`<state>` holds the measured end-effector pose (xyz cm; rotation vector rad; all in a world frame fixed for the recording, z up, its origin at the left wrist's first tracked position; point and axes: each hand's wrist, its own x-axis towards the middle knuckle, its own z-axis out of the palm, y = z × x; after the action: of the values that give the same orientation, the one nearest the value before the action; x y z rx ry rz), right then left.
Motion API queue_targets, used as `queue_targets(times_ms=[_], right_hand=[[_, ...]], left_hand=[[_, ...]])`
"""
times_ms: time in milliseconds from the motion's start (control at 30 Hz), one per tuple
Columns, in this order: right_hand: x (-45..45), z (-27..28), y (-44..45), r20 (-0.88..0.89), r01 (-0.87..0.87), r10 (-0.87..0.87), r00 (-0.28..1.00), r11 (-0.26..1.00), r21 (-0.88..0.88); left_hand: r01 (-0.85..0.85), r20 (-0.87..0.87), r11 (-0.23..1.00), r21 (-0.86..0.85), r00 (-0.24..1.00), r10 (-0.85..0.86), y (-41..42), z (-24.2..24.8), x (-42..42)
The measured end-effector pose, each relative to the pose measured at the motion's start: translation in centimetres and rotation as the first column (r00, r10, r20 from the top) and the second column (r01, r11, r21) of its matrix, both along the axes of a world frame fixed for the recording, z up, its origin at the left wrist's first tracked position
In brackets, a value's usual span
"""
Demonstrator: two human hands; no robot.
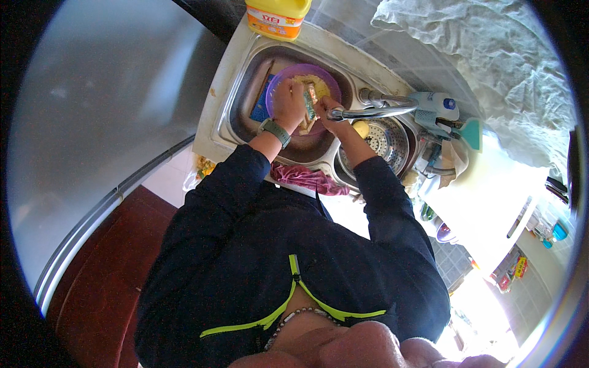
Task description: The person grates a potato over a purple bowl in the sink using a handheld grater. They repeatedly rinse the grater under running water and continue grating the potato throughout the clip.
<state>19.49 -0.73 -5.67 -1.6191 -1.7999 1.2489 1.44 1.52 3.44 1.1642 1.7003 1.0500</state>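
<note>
Both hands are over a purple plastic basin [339, 87] standing in the left bowl of a stainless steel sink [237, 99]. A small printed packet [310, 99], white, green and orange, spans the gap between them. My left hand [289, 103], below which a green watch sits on the wrist, is at the packet's left side; its fingertips are partly hidden. My right hand [329, 112] pinches the packet's right edge, close beside the faucet spout [363, 112]. Pale yellowish material [301, 79] lies in the basin, with a light brown piece under the packet.
A steel strainer basket [384, 142] with a yellow round item [361, 129] occupies the right sink bowl. A blue scouring pad [262, 103] lies left of the basin. A wine-red cloth [308, 178] drapes over the front edge. A yellow jug [276, 20] stands behind the sink.
</note>
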Motion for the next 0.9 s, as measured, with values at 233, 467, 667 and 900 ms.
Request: queue_targets(times_ms=[233, 467, 667, 900], right_hand=[[-0.5, -1.8, 0.3, 0.105, -0.027, 0.02, 0.994, 0.997, 0.073], [-0.3, -1.6, 0.0, 0.381, 0.029, -0.062, 0.923, 0.995, 0.093], [2.2, 0.4, -5.3, -0.086, 0.5, -0.533, 0.842, 0.829, -0.249], [-2.9, 8.4, -16.0, -0.43, 0.121, -0.491, 0.758, 0.754, -0.646]], left_hand=[[-0.015, -0.059, 1.0, 0.008, 0.998, 0.015, -0.1, -0.6, -0.1], [-0.01, 0.006, 0.994, 0.106, 1.0, 0.009, 0.1, -1.5, 0.4], [0.134, -0.198, 0.973, 0.19, 0.975, -0.096, 1.3, -3.8, 0.3], [0.338, 0.235, 0.93, -0.144, 0.924, -0.3, 1.3, -0.1, -1.8]])
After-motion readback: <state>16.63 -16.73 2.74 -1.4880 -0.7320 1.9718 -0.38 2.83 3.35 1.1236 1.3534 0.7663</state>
